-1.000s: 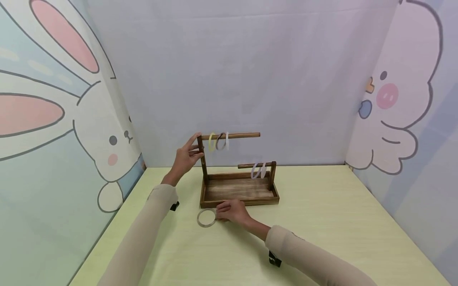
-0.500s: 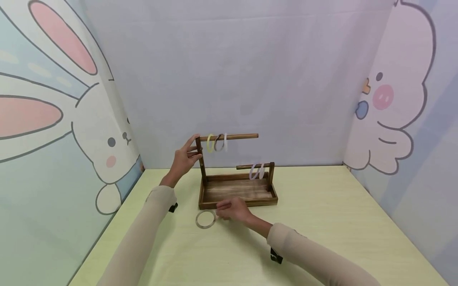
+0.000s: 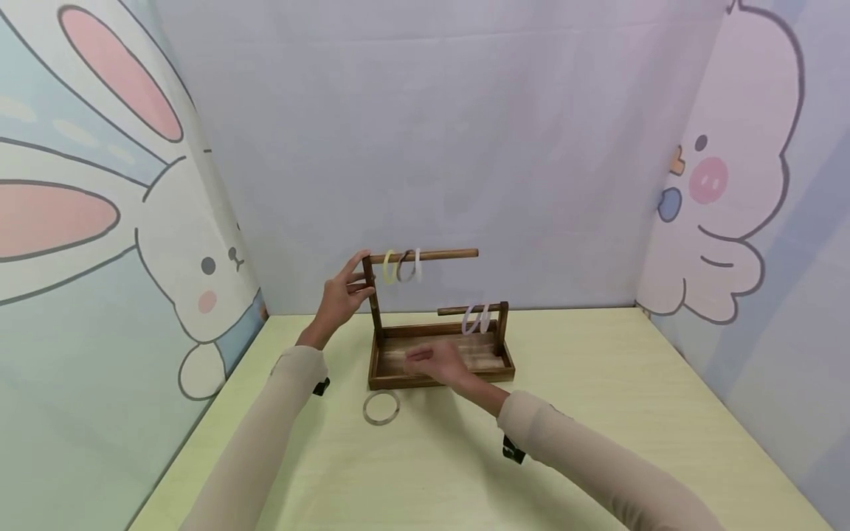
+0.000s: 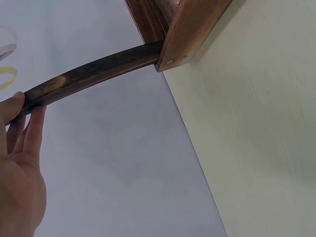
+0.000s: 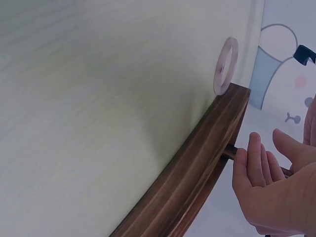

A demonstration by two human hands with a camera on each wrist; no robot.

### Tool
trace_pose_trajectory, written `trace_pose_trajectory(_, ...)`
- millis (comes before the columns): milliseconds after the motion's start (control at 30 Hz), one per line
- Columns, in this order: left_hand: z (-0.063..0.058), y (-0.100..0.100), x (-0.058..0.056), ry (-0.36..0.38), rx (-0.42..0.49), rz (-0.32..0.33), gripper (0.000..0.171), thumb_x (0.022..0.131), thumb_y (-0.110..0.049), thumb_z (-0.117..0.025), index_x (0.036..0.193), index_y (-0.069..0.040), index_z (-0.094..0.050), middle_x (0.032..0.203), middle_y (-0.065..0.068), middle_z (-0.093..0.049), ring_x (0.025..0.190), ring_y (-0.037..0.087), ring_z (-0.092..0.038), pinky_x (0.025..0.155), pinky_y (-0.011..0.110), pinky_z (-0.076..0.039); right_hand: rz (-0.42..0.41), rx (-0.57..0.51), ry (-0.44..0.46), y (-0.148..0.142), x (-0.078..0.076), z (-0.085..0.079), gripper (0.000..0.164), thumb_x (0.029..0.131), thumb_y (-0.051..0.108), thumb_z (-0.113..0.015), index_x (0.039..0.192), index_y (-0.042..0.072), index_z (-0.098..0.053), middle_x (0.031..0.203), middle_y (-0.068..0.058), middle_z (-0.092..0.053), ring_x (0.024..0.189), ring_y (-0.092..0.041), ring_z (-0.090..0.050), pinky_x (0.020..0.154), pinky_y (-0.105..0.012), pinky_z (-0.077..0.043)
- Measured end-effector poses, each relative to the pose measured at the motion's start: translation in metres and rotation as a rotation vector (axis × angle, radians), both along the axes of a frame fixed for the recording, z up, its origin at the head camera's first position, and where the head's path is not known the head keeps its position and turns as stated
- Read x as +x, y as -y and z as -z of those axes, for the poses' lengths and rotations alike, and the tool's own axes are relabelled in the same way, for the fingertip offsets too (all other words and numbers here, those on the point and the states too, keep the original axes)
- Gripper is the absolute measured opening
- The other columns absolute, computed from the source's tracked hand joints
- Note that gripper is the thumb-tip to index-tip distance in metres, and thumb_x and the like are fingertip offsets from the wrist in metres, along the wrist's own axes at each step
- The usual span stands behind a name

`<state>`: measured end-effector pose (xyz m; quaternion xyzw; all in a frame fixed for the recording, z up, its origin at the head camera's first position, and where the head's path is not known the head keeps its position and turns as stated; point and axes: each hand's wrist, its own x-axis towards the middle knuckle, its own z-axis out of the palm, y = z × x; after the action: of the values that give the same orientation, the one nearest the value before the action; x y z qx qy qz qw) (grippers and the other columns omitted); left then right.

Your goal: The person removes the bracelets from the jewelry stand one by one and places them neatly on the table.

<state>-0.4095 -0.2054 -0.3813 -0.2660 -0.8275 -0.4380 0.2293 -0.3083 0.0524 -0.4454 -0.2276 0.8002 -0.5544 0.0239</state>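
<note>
My left hand (image 3: 339, 301) grips the tall left post (image 3: 373, 302) of a wooden bangle stand (image 3: 392, 383), near its top. In the left wrist view, thumb and fingers lie on opposite sides of that post. Over the stand's tray, my right hand (image 3: 441, 361) hovers with loosely bent fingers. No object shows in it, and in the right wrist view the thumb stands apart from the fingers. A pale mottled bangle (image 3: 365, 410) lies flat on the table in front of the tray's left corner.
On the upper bar hang a yellow bangle (image 3: 386, 270), a brown-grey bangle (image 3: 399, 274) and a white bangle (image 3: 418, 268). The lower bar (image 3: 451, 310) carries a lilac bangle (image 3: 465, 324) and a whitish bangle (image 3: 485, 320). Curtains with cartoon animals surround the table (image 3: 598, 413).
My right hand has lifted off the table beside the flat bangle and moved forward over the tray. The left hand keeps its grip on the post, and the bangle stays on the table.
</note>
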Motion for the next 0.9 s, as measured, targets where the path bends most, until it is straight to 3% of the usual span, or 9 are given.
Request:
trace_pose_trajectory(133,0.001,0.001,0.000,0.005,0.003,-0.003,0.086,0.092,0.006,-0.075,0.160,-0.035,-0.040,0.128,0.027,-0.068,0.109,0.038,-0.073,0.089,0.045,-0.063,0.013,-0.023,0.003,-0.003,-0.007,-0.010,0.022,0.094,0.004,-0.077,0.114,-0.006,-0.077,0.104,-0.018,-0.078,0.098,-0.029,-0.076,0.085,-0.045,-0.064)
trace_pose_trajectory(333,0.001,0.001,-0.001,0.010,0.005,-0.007,0.085,0.092,0.005,-0.075,0.159,-0.034,-0.041,0.128,0.027,-0.068,0.109,0.038,-0.073,0.090,0.044,-0.063,0.060,-0.034,-0.019,-0.004,-0.016,-0.024,0.021,0.092,0.003,-0.078,0.112,-0.004,-0.078,0.100,-0.014,-0.079,0.092,-0.022,-0.077,0.082,-0.043,-0.065)
trace_pose_trajectory(467,0.001,0.002,-0.001,0.003,0.006,-0.005,0.083,0.092,0.005,-0.076,0.160,-0.029,-0.042,0.127,0.027,-0.069,0.108,0.038,-0.073,0.089,0.045,-0.063,0.084,-0.066,0.021,-0.002,-0.021,-0.033,0.023,0.093,0.004,-0.078,0.114,-0.005,-0.077,0.104,-0.017,-0.078,0.097,-0.027,-0.077,0.088,-0.045,-0.063)
trace_pose_trajectory(633,0.002,0.002,-0.002,-0.003,0.012,0.006,0.084,0.092,0.004,-0.076,0.160,-0.032,-0.041,0.127,0.027,-0.069,0.108,0.038,-0.073,0.089,0.045,-0.063,0.097,-0.103,0.052,-0.007,-0.022,-0.046,0.027,0.096,0.006,-0.075,0.121,-0.005,-0.074,0.111,-0.021,-0.076,0.103,-0.033,-0.075,0.086,-0.040,-0.064)
trace_pose_trajectory(700,0.002,0.002,-0.002,-0.004,0.010,0.007,0.085,0.092,0.003,-0.076,0.160,-0.035,-0.041,0.128,0.027,-0.068,0.108,0.038,-0.073,0.089,0.045,-0.063,0.118,-0.091,0.039,-0.009,-0.023,-0.050,0.027,0.096,0.008,-0.076,0.121,-0.004,-0.075,0.111,-0.020,-0.076,0.102,-0.031,-0.075,0.082,-0.035,-0.065)
trace_pose_trajectory(900,0.003,0.001,-0.004,0.007,-0.002,-0.006,0.086,0.092,0.002,-0.075,0.160,-0.037,-0.040,0.130,0.026,-0.068,0.110,0.036,-0.073,0.090,0.043,-0.063,0.195,-0.023,-0.065,-0.009,-0.029,-0.057,0.024,0.094,0.010,-0.079,0.116,-0.001,-0.078,0.107,-0.015,-0.078,0.096,-0.025,-0.077,0.075,-0.035,-0.065)
